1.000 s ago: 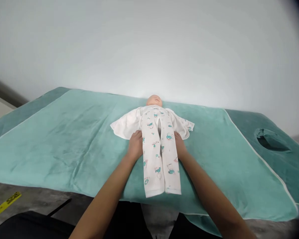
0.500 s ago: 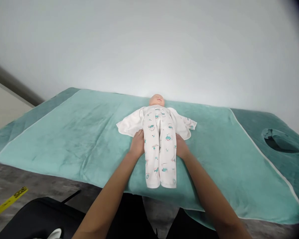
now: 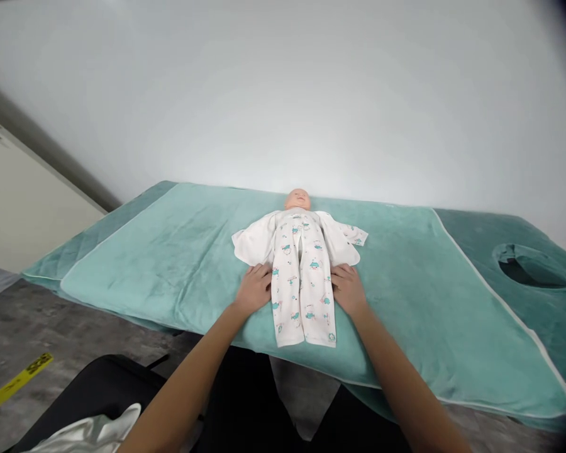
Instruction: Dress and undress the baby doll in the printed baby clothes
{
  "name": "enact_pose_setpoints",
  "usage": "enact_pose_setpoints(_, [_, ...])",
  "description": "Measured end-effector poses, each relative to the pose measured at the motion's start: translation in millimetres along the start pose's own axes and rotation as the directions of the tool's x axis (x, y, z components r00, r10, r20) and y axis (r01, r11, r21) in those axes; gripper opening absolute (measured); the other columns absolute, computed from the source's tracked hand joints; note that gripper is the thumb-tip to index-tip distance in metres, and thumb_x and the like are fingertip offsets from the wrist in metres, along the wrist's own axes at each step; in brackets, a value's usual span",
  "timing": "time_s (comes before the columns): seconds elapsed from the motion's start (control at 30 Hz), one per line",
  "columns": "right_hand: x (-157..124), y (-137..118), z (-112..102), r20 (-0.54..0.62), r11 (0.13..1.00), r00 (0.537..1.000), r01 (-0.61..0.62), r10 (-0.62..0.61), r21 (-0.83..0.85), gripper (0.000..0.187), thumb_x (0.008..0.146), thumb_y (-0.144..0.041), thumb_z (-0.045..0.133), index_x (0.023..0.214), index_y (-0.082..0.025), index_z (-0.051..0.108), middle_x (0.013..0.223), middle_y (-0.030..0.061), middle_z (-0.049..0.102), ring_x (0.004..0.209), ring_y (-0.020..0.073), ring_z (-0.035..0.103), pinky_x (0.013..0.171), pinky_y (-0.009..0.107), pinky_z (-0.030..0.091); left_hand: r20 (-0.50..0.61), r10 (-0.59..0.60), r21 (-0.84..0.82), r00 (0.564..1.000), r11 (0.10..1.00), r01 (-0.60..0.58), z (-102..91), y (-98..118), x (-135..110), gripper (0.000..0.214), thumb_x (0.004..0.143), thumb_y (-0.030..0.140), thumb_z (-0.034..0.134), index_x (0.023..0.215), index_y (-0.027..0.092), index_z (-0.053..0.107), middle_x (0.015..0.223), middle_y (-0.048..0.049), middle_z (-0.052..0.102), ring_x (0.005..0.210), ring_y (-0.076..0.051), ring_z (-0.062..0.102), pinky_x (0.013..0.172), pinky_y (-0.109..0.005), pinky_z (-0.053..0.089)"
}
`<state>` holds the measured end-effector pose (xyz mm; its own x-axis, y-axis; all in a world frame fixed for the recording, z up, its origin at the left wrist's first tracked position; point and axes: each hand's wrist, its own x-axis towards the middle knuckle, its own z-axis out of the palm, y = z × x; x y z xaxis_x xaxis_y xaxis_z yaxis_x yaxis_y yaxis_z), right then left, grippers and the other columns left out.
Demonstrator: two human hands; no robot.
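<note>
A baby doll (image 3: 297,199) lies on its back with its head toward the wall. White printed baby trousers (image 3: 306,277) are spread over its front, both legs reaching toward me. Under them, a white baby top (image 3: 257,242) lies opened out to both sides, one printed sleeve showing at the right. My left hand (image 3: 255,288) rests beside the left trouser leg, fingers extended to its edge. On the opposite side, my right hand (image 3: 349,289) lies with its fingers apart, touching the right leg's edge. The fingertips are partly hidden at the fabric.
A green cover (image 3: 136,258) lies over the padded table, with an oval hole (image 3: 532,266) at the right end. Behind stands a pale wall (image 3: 283,88). A black chair (image 3: 108,384) with white cloth (image 3: 94,431) on it is at the lower left.
Both hands have slid a little apart and lower along the trousers, with more of their fingers now showing. The view has shifted slightly, revealing more white cloth on the chair.
</note>
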<state>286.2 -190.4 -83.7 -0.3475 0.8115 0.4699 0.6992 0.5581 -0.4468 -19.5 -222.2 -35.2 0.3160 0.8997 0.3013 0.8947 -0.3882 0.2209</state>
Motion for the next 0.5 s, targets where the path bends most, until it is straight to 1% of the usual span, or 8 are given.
enact_pose_setpoints(0.1, [-10,8,-2,-0.117,0.983,0.981,-0.142,0.155,0.118,0.042,0.08,-0.002,0.043,0.094,-0.026,0.075,0.106,0.0051,0.073,0.102,0.0237,0.063,0.092,0.04,0.047,-0.129,-0.117,-0.141,0.985,0.985,0.099,-4.3,-10,-3,0.019,0.091,0.018,0.05,0.089,0.023,0.068,0.096,-0.0078,0.067,0.095,-0.025,0.063,0.087,-0.039,0.051])
enact_pose_setpoints(0.17, [-6,18,-4,-0.226,0.958,0.934,-0.248,0.275,0.142,0.039,0.087,-0.01,0.041,0.108,-0.022,0.071,0.114,0.01,0.07,0.107,0.025,0.062,0.095,0.042,0.048,-0.221,-0.246,-0.155,0.944,0.964,0.215,-6.1,-24,3,0.021,0.093,0.019,0.047,0.1,0.022,0.067,0.104,-0.0103,0.066,0.103,-0.027,0.062,0.093,-0.042,0.05])
enact_pose_setpoints(0.2, [-1,24,-5,-0.274,0.941,0.902,-0.303,0.334,0.149,0.036,0.09,-0.016,0.042,0.116,-0.018,0.067,0.117,0.0134,0.067,0.109,0.0259,0.061,0.096,0.043,0.048,-0.269,-0.338,-0.153,0.902,0.94,0.306,-5.7,-33,8,0.022,0.093,0.021,0.047,0.107,0.021,0.065,0.11,-0.0121,0.065,0.108,-0.028,0.061,0.096,-0.044,0.049])
enact_pose_setpoints(0.27, [14,35,-8,-0.332,0.894,0.83,-0.424,0.448,0.145,0.04,0.093,-0.031,0.048,0.126,-0.013,0.06,0.12,0.0183,0.064,0.108,0.0277,0.06,0.094,0.044,0.047,-0.337,-0.543,-0.167,0.769,0.838,0.519,-1.1,-52,18,0.027,0.094,0.03,0.051,0.116,0.018,0.062,0.117,-0.0143,0.062,0.113,-0.03,0.058,0.1,-0.045,0.047])
enact_pose_setpoints(0.3, [22,39,-10,-0.338,0.862,0.795,-0.489,0.504,0.133,0.045,0.092,-0.039,0.052,0.127,-0.012,0.059,0.12,0.0189,0.064,0.108,0.0284,0.059,0.093,0.044,0.047,-0.35,-0.619,-0.163,0.703,0.779,0.605,3.0,-61,23,0.031,0.094,0.035,0.052,0.117,0.017,0.061,0.119,-0.0148,0.062,0.115,-0.031,0.057,0.101,-0.046,0.046])
enact_pose_setpoints(0.33, [30,43,-12,-0.329,0.824,0.762,-0.554,0.559,0.118,0.047,0.09,-0.045,0.055,0.125,-0.013,0.061,0.119,0.0184,0.065,0.107,0.029,0.059,0.093,0.043,0.046,-0.352,-0.665,-0.145,0.659,0.734,0.663,8.0,-68,27,0.035,0.094,0.041,0.054,0.118,0.016,0.061,0.119,-0.0153,0.062,0.116,-0.032,0.056,0.101,-0.046,0.045])
enact_pose_setpoints(0.4, [43,47,-15,-0.281,0.74,0.693,-0.663,0.663,0.109,0.043,0.086,-0.051,0.06,0.112,-0.017,0.067,0.109,0.0146,0.068,0.102,0.0293,0.06,0.09,0.043,0.045,-0.341,-0.682,-0.087,0.647,0.708,0.701,18.4,-78,31,0.04,0.093,0.047,0.054,0.115,0.015,0.062,0.118,-0.016,0.062,0.116,-0.034,0.055,0.1,-0.047,0.044])
enact_pose_setpoints(0.5, [56,46,-23,-0.2,0.656,0.628,-0.682,0.752,0.323,0.028,0.077,-0.046,0.071,0.083,-0.019,0.067,0.082,0.0083,0.066,0.088,0.0271,0.061,0.082,0.041,0.043,-0.352,-0.664,-0.056,0.66,0.719,0.693,28.5,-83,30,0.034,0.093,0.046,0.054,0.108,0.016,0.063,0.113,-0.0157,0.064,0.112,-0.035,0.056,0.095,-0.047,0.045])
